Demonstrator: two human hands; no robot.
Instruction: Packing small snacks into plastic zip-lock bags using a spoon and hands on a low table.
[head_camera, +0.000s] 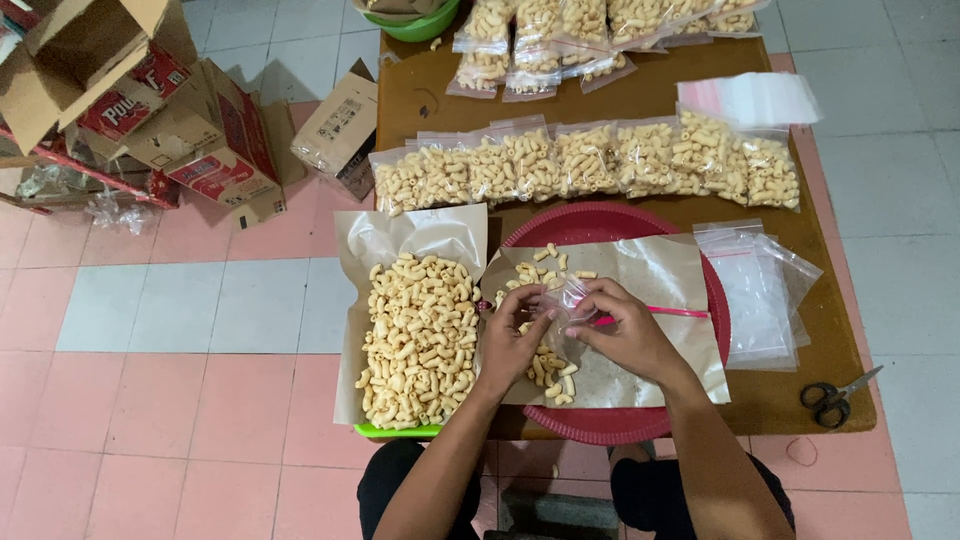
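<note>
Both hands pinch one small clear bag (568, 298): left hand (510, 340) grip on its left edge, right hand (625, 335) grip on its mouth, above brown paper (655, 275) on a red round tray (600, 225). Loose macaroni-shaped snacks (548, 365) lie under the hands. Paper-lined pile of snacks (418, 340) just left. Row of filled bags (590, 160) behind, empty bags (755, 295) right, scissors (832, 398) near desk (800, 400) corner.

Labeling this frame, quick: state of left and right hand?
Left hand: closed, pinching the small clear zip bag.
Right hand: closed, pinching the same bag from the other side.
</note>
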